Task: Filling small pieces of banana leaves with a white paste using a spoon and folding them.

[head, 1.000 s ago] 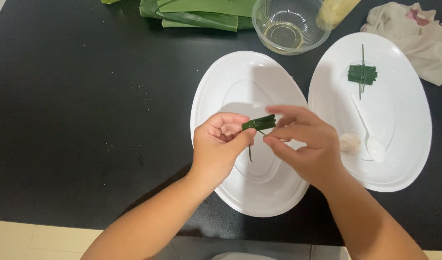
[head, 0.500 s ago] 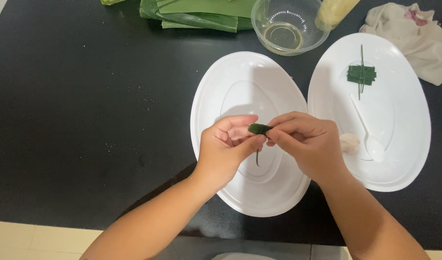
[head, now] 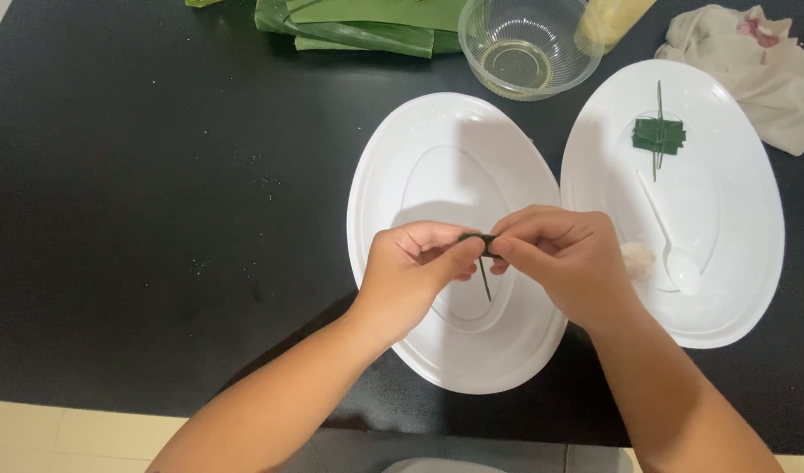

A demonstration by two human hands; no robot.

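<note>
My left hand (head: 415,267) and my right hand (head: 564,258) meet over the near white oval plate (head: 437,158), fingertips pinched together on a small folded green leaf packet (head: 481,239). Most of the packet is hidden between my fingers. A thin green strip (head: 485,282) hangs down from it above the plate. On the right white oval plate (head: 735,228) lie a finished folded leaf packet with a thin stick through it (head: 658,136), a white plastic spoon (head: 669,241) and a small pale lump (head: 637,259), partly behind my right hand.
A clear glass bowl (head: 525,48) holding a little pale liquid stands at the back. Green leaf strips (head: 367,22) lie beside it at the table's far edge. A crumpled cloth (head: 752,66) sits at the back right. The black tabletop (head: 157,201) stretches left.
My hands have closed in on each other. The leaf piece, held out flat a second ago, is now folded small and mostly covered by my fingertips.
</note>
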